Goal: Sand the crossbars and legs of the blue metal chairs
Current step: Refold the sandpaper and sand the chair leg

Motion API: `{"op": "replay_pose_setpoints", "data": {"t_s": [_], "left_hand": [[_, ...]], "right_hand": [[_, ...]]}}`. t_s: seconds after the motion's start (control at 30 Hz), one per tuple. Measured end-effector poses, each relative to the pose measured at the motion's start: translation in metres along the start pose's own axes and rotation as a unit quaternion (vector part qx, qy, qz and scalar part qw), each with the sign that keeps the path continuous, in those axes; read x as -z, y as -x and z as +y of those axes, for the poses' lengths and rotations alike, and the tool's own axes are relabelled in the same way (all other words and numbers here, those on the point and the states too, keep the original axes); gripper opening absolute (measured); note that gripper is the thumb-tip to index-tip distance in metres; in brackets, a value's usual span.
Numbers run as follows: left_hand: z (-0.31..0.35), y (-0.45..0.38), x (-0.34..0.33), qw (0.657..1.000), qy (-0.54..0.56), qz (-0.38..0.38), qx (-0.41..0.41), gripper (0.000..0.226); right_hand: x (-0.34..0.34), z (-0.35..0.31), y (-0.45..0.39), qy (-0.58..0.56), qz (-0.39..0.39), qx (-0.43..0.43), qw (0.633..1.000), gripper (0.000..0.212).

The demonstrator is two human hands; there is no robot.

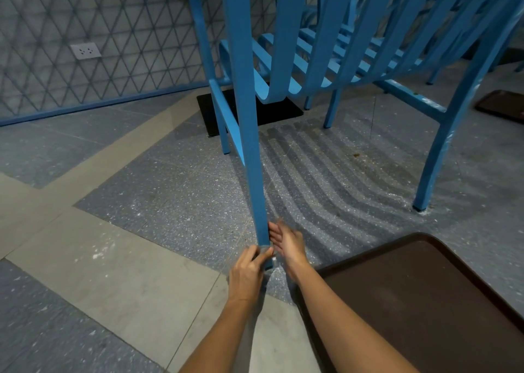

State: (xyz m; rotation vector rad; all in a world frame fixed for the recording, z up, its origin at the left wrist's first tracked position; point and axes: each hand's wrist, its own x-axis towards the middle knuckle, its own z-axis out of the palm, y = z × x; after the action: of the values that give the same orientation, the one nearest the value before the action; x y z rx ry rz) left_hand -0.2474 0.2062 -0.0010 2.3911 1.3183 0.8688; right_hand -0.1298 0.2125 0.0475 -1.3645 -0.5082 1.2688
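Head view, looking down at the floor. A blue metal chair [326,69] with a slatted seat occupied the upper centre and upper right of the frame; further blue chairs stood behind it toward the upper right. Its near front leg [249,134] ran from the top centre down to the lower centre, where its foot met the speckled grey terrazzo floor [170,202]. The left hand [249,270], in the lower centre, clasped the lowest part of that leg, fingers and thumb curled round it; whether sandpaper lay under the fingers could not be told. The right hand [286,242], just right of the leg, had its fingers extended and loosely spread, fingertips touching the leg's right face; its grip was released. White dust lay on the floor at the foot of the leg.

A second front leg [436,157] stood at right, joined to a side crossbar [411,97] with pale scuffed patches. A dark brown tray [425,302] filled the lower right corner. A black mat [272,112] lay under the chair at centre. A white wall socket [86,51] sat in the diamond-patterned wall [85,18], upper left. Beige tile bands [113,253] crossed the floor at left. No readable writing or brand mark was visible.
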Motion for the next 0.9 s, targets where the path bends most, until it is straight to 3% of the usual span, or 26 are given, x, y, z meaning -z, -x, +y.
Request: {"op": "replay_pose_setpoints", "data": {"t_s": [0.23, 0.37, 0.5, 0.67, 0.8, 0.9], "left_hand": [[0.001, 0.002, 0.005, 1.000, 0.021, 0.008, 0.015, 0.053], [0.001, -0.011, 0.012, 0.996, 0.027, 0.076, -0.031, 0.030], [0.001, -0.012, 0.011, 0.994, 0.018, 0.096, -0.051, 0.030], [0.000, -0.001, 0.001, 0.999, 0.001, 0.031, -0.035, 0.045], [-0.003, 0.009, -0.007, 0.997, 0.035, -0.020, 0.073, 0.019], [0.001, 0.008, -0.012, 0.995, 0.001, -0.054, 0.079, 0.024]], "right_hand": [[0.015, 0.005, -0.004, 0.017, -0.018, -0.028, 0.999, 0.043], [0.021, 0.023, -0.003, 0.024, -0.008, -0.047, 0.999, 0.046], [0.023, 0.032, -0.004, 0.027, -0.003, -0.055, 0.998, 0.048], [0.028, 0.037, -0.007, 0.053, -0.021, -0.053, 0.997, 0.050], [0.030, 0.039, -0.008, 0.071, -0.042, -0.060, 0.995, 0.053], [0.032, 0.037, -0.007, 0.084, -0.047, -0.062, 0.993, 0.055]]}}
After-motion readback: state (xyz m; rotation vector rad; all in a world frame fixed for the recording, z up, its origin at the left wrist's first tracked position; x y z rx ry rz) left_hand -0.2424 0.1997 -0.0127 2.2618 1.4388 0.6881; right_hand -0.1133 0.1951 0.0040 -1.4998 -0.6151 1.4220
